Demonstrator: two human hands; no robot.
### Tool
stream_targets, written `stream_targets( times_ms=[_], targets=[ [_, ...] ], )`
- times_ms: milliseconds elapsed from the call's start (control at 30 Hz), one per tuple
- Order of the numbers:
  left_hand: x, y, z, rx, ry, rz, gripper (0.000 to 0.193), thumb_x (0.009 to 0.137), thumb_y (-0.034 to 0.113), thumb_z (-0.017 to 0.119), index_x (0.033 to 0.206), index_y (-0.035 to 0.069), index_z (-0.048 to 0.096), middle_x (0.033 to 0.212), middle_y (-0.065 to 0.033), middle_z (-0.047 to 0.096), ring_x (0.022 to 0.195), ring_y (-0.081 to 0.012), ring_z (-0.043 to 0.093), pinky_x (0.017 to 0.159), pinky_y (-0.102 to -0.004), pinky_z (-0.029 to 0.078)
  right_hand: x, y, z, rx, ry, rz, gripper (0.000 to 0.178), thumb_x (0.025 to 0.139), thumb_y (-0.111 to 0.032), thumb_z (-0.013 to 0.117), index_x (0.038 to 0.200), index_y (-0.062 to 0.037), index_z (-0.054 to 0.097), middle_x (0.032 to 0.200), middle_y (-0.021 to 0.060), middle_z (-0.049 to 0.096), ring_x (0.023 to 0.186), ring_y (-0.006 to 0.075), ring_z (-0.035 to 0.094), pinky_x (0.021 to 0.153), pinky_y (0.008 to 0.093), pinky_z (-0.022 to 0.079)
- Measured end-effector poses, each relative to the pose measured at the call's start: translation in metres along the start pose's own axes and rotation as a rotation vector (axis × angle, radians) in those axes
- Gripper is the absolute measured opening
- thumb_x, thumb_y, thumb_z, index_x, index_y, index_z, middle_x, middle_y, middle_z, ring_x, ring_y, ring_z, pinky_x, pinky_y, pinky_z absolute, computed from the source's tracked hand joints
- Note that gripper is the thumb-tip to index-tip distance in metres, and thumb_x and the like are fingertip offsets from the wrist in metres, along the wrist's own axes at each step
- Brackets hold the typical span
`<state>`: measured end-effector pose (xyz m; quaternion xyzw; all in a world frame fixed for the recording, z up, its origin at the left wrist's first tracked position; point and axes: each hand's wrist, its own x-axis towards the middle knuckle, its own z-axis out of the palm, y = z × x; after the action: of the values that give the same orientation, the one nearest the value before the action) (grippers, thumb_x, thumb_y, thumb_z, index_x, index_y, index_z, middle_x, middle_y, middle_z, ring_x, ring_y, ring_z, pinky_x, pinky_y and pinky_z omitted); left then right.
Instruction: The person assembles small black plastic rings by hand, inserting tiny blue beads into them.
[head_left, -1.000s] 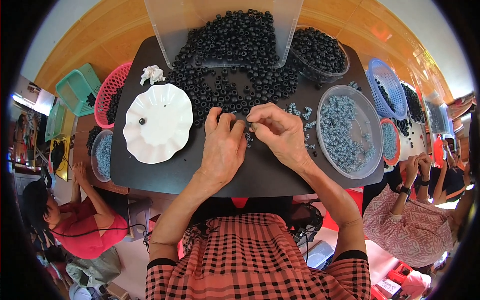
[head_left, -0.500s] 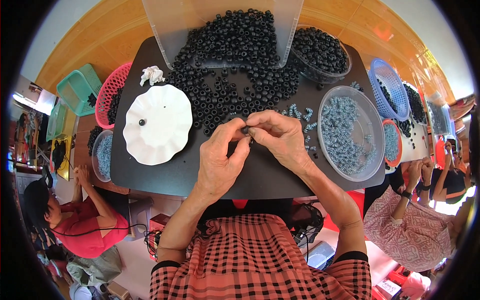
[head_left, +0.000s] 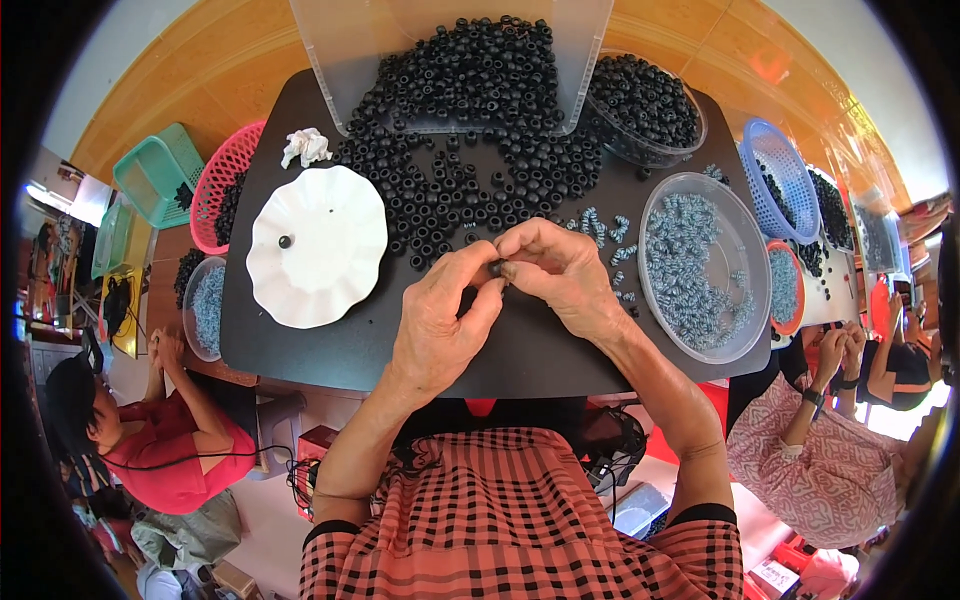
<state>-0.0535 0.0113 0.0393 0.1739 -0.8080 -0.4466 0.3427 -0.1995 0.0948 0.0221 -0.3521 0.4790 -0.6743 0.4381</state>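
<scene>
My left hand (head_left: 437, 322) and my right hand (head_left: 563, 281) meet over the table's middle, fingertips pinched together. Between them is a small round black part (head_left: 496, 268), held by both; fingers partly cover it. Beyond my hands spreads a heap of black round parts with holes (head_left: 450, 200), spilling from a clear tub (head_left: 335, 95) lying on its side. To the right stands a clear round bowl (head_left: 762, 290) of small bluish coil springs (head_left: 685, 270). A few loose springs (head_left: 592, 226) lie beside it. On the left, a white scalloped plate (head_left: 325, 260) carries a single black part (head_left: 285, 242).
A clear bowl of black parts (head_left: 645, 100) stands at the back right, and crumpled white tissue (head_left: 306, 148) at the back left. Pink (head_left: 222, 180) and blue (head_left: 775, 180) baskets flank the dark table (head_left: 300, 355). Co-workers sit at left (head_left: 185, 440) and right (head_left: 810, 450).
Both hands stay together near the same spot, with small shifts of the fingers around the black part. The whole view has moved slightly.
</scene>
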Motion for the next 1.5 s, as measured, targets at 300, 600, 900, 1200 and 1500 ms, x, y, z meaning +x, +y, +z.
stream_targets(
  times_ms=[300,600,900,1200,1500],
  targets=[
    [0.002,-0.004,-0.004,-0.059,-0.036,-0.022,0.03,0.082,-0.005,0.062,0.111,0.0,0.059,0.087,-0.0098,0.064,0.075,-0.0168,0.065,0.066,-0.0287,0.052,-0.002,-0.005,-0.005,-0.027,-0.017,0.02,0.009,0.089,0.0,0.064,0.097,0.0015,0.068,0.091,0.0077,0.069,0.083,0.0129,0.065,0.078,0.0264,0.054],
    [-0.001,-0.008,-0.001,-0.176,-0.002,-0.096,0.02,0.088,-0.002,0.058,0.108,0.0,0.058,0.078,-0.0065,0.066,0.069,-0.0108,0.062,0.063,-0.0241,0.049,-0.003,-0.005,0.003,-0.049,0.008,-0.032,0.01,0.088,0.004,0.062,0.096,0.0024,0.067,0.087,0.0067,0.069,0.08,0.0124,0.068,0.072,0.0234,0.055],
    [0.002,-0.002,-0.004,-0.148,-0.081,-0.168,0.013,0.091,0.0,0.056,0.104,-0.001,0.056,0.075,-0.0058,0.066,0.068,-0.0078,0.059,0.06,-0.0228,0.046,-0.005,-0.005,0.002,-0.148,0.011,-0.113,0.008,0.085,0.003,0.065,0.093,0.0018,0.066,0.082,0.005,0.069,0.077,0.0097,0.067,0.069,0.0218,0.054],
    [0.004,-0.007,-0.007,-0.34,-0.125,-0.305,0.013,0.094,0.003,0.053,0.106,-0.001,0.058,0.078,-0.0011,0.066,0.07,-0.0024,0.054,0.062,-0.0182,0.043,-0.004,-0.007,0.001,-0.1,0.0,-0.077,0.008,0.084,0.0,0.066,0.091,0.0015,0.067,0.078,0.0048,0.068,0.073,0.0078,0.065,0.066,0.0217,0.052],
    [0.005,-0.006,-0.005,-0.29,-0.11,-0.265,0.012,0.094,0.004,0.053,0.105,-0.001,0.058,0.076,-0.0022,0.066,0.067,-0.003,0.052,0.06,-0.0194,0.042,-0.004,-0.008,0.002,-0.291,0.047,-0.121,0.005,0.081,-0.001,0.068,0.086,0.0005,0.067,0.077,0.0028,0.067,0.07,0.0076,0.065,0.064,0.0215,0.052]
  ],
)
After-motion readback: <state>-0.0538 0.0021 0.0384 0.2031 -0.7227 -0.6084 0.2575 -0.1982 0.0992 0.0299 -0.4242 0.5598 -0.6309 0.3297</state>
